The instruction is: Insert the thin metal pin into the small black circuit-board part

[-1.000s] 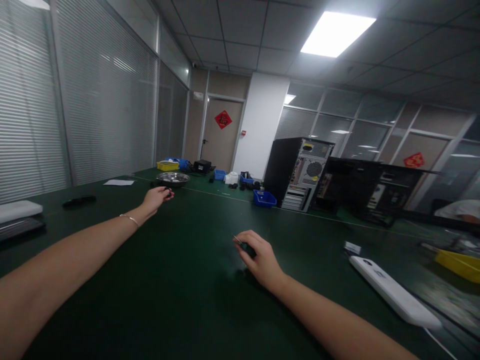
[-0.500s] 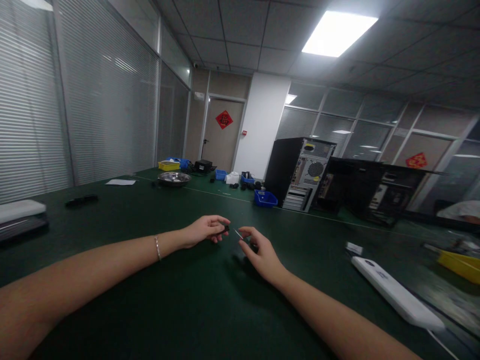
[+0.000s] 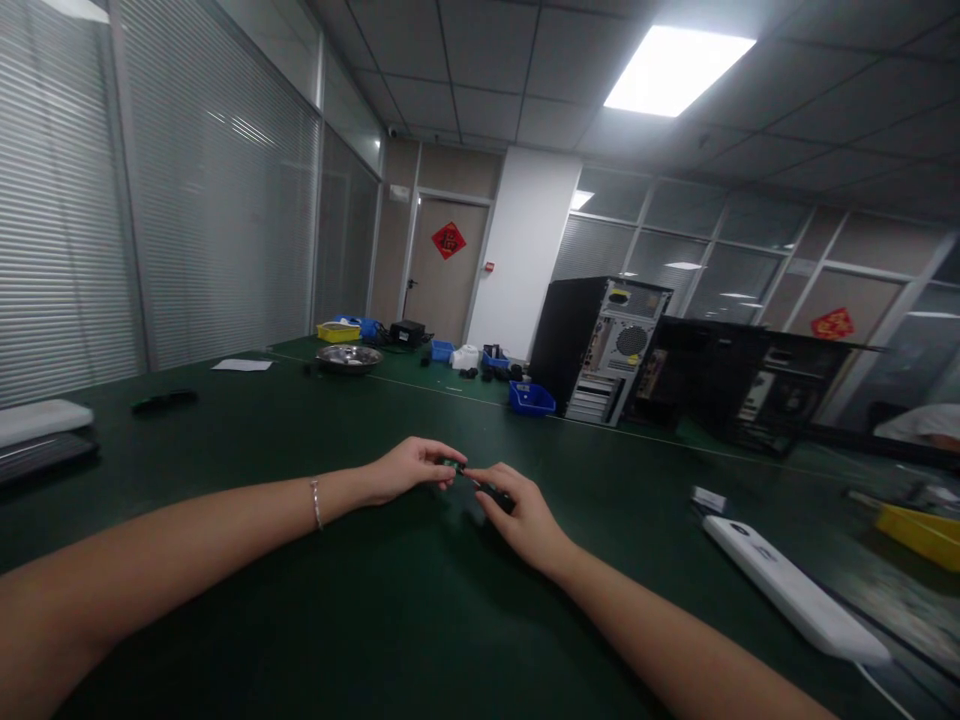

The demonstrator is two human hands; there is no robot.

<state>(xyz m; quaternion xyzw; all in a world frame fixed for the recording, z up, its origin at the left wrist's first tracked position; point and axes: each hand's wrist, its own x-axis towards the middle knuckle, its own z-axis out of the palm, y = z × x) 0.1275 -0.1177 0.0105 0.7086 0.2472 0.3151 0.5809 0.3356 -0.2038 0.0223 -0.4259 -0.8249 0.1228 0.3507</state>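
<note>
Small dark-and-green part (image 3: 453, 466) is pinched between thumb and fingers of my left hand (image 3: 405, 470), sitting at the fingertips on the side facing my right. Right hand (image 3: 529, 520) is closed around a thin tool (image 3: 496, 497), dark handle inside my grip, tip toward the part; can't tell if tip and part touch. Both hands sit just above or on the green tabletop (image 3: 337, 620), can't tell which. Room: blinds (image 3: 217, 200) on the left, door (image 3: 442, 270) and white pillar (image 3: 521, 250) ahead, lit panel (image 3: 679, 70) overhead. Counts: one part, one tool, one metal bowl (image 3: 349, 368) far left, one sheet of paper (image 3: 241, 365) near it, one white power strip (image 3: 795, 585) on my right, two yellow trays (image 3: 919, 536) (far left, right edge), three blue bins (image 3: 532, 404), the nearest beside an upright PC tower (image 3: 577, 340), two red diamond signs (image 3: 448, 241).
</note>
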